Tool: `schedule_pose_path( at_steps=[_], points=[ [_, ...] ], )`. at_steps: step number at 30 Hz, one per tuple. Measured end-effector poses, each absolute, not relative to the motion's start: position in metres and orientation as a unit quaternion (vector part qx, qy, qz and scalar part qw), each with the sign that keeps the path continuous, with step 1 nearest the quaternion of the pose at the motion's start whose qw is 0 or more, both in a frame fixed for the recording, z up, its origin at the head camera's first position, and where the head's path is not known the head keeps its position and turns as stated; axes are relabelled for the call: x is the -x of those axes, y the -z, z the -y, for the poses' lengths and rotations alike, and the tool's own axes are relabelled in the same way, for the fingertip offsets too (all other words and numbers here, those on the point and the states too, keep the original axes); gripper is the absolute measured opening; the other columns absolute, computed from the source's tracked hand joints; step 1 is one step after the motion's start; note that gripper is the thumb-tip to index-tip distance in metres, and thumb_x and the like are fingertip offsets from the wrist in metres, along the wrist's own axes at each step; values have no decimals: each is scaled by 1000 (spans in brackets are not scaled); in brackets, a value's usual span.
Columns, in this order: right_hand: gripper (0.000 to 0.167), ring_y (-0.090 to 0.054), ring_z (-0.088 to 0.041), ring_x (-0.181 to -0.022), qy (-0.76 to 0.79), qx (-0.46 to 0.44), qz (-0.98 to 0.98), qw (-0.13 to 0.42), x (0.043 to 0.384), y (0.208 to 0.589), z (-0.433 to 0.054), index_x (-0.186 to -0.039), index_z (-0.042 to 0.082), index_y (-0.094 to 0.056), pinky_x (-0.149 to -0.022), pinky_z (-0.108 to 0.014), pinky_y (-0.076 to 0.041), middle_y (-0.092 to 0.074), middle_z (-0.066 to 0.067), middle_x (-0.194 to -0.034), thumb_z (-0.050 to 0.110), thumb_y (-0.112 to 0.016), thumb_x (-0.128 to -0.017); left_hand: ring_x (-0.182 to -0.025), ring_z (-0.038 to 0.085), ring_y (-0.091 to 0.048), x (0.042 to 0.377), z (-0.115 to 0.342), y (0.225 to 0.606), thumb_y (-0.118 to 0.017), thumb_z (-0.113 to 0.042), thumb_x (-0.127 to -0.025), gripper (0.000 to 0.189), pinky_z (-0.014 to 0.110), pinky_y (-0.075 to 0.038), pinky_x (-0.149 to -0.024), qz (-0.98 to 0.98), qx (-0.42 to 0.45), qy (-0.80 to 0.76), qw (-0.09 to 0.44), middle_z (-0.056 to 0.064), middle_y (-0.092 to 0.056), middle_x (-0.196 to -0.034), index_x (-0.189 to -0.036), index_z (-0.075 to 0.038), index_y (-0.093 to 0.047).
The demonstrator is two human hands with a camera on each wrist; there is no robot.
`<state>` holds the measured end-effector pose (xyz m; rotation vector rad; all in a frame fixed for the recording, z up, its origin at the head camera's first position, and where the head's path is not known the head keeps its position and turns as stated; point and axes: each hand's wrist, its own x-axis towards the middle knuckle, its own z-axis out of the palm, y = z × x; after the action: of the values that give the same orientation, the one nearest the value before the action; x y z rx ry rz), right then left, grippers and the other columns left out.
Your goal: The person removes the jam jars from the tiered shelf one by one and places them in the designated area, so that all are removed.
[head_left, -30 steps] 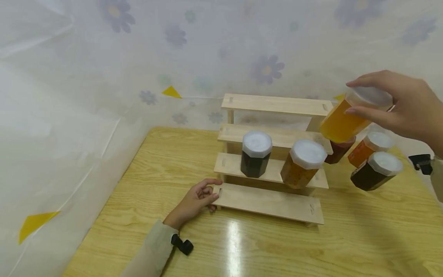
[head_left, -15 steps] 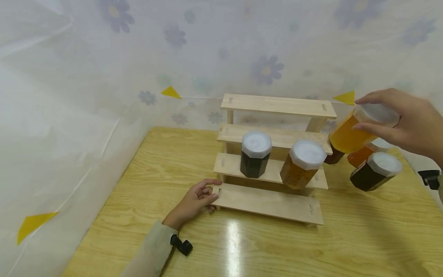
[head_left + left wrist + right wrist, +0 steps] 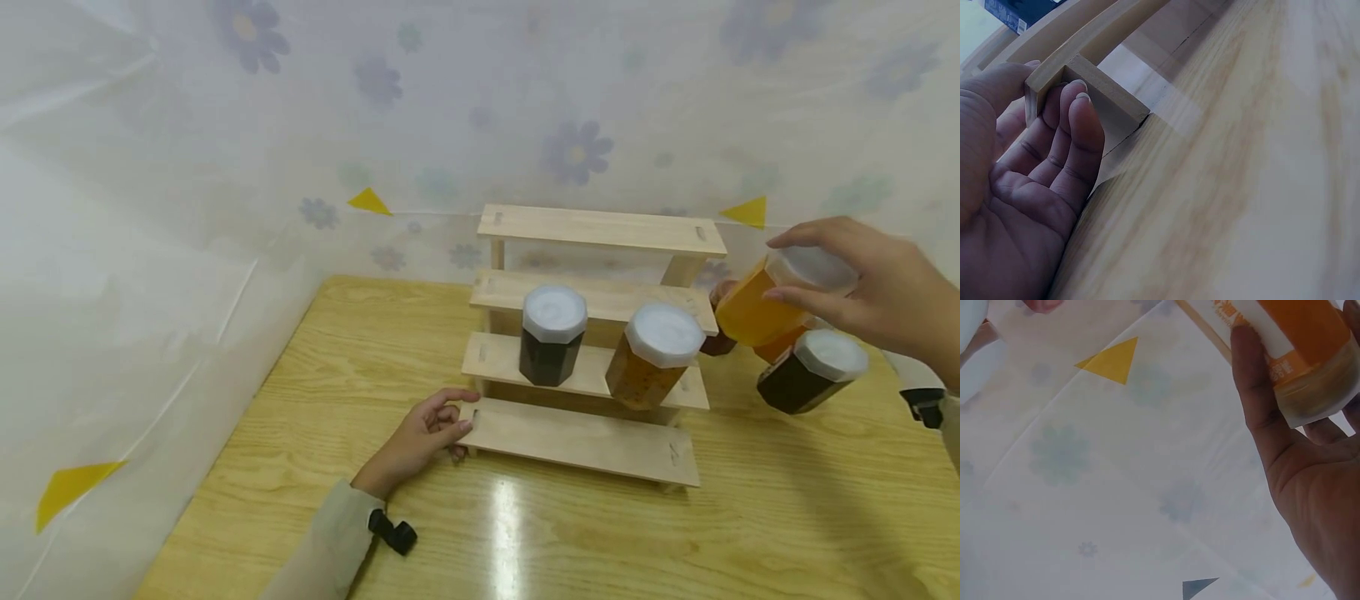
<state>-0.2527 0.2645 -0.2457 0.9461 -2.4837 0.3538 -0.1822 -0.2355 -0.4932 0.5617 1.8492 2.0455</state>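
Note:
At the right in the head view, my right hand [image 3: 885, 287] grips a yellow jar [image 3: 757, 304] by its pale lid, thumb on the near side. The jar tilts and overlaps the jars behind it; in the right wrist view its orange-and-white label [image 3: 1272, 337] shows. My left hand [image 3: 420, 437] pinches the left end of a stepped wooden shelf stand [image 3: 577, 437] at its lowest board. Seen from the left wrist, several fingers [image 3: 1082, 125] curl under that board. Higher up, one step carries a dark jar [image 3: 551, 354] and an amber jar with specks [image 3: 645, 375].
Right of the stand are a dark jar [image 3: 802, 379] with a white lid, an orange jar [image 3: 783, 342] and a reddish-brown jar [image 3: 718, 343], the last two partly covered by the held jar. A flowered sheet [image 3: 465, 125] hangs behind the wood-grain table [image 3: 360, 333].
My right hand has carried the yellow jar a little right and down, away from the stand's upper boards and over the jars there. My left hand stays on the stand.

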Motion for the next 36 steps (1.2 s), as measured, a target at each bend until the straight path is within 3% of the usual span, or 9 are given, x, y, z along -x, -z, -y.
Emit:
schedule_pose_path(
  at_steps=[6,10,15,18,22,27,36],
  points=[
    [61,-62,-44,-97,-126,-338,909,208,252,257,-267,-124,-1,-66,-66,2,-37,-62,-24,-124,-8,-90,-70,-72,17,-62,181,236,492,-63,-10,-105,44,32,-61,-66,-649,-193,-717,166,4,-52,-81,-147,-5,-50],
    [63,-62,-40,-97,-131,-329,913,200,252,266,-266,-124,0,-66,-64,1,-38,-62,-22,-124,-9,-91,-68,-72,17,-62,181,237,491,-63,-11,-105,44,32,-61,-66,-653,-190,-715,165,4,-51,-82,-147,-6,-50],
    [63,-58,-31,-100,-140,-335,911,192,254,279,-267,-123,2,-68,-70,1,-37,-63,-17,-122,-8,-93,-65,-73,17,-61,181,237,491,-63,-10,-105,43,32,-61,-67,-652,-185,-717,165,5,-51,-82,-147,-8,-52],
    [62,-58,-30,-102,-132,-336,914,184,256,287,-267,-121,4,-68,-72,1,-36,-62,-15,-121,-7,-93,-65,-73,16,-60,181,237,492,-63,-10,-105,43,32,-61,-67,-649,-186,-719,166,5,-51,-83,-147,-8,-52],
    [64,-58,-30,-107,-126,-352,910,180,259,298,-267,-120,7,-70,-86,-1,-32,-64,-13,-121,-8,-93,-63,-73,16,-61,182,236,493,-62,-9,-105,43,33,-61,-67,-646,-189,-721,166,5,-51,-83,-147,-7,-51],
    [72,-57,-31,-111,-128,-372,902,176,263,310,-271,-125,6,-69,-90,-1,-29,-64,-14,-124,-12,-92,-60,-72,17,-60,183,236,493,-62,-8,-105,43,32,-61,-66,-640,-191,-725,167,5,-50,-83,-147,-7,-51],
    [55,-61,-36,-102,-121,-391,893,185,271,332,-281,-113,6,-74,-83,-9,-40,-62,-16,-120,-4,-94,-62,-72,16,-59,183,236,492,-62,-8,-105,43,32,-61,-66,-643,-191,-723,165,5,-50,-83,-147,-6,-51]
  ],
)
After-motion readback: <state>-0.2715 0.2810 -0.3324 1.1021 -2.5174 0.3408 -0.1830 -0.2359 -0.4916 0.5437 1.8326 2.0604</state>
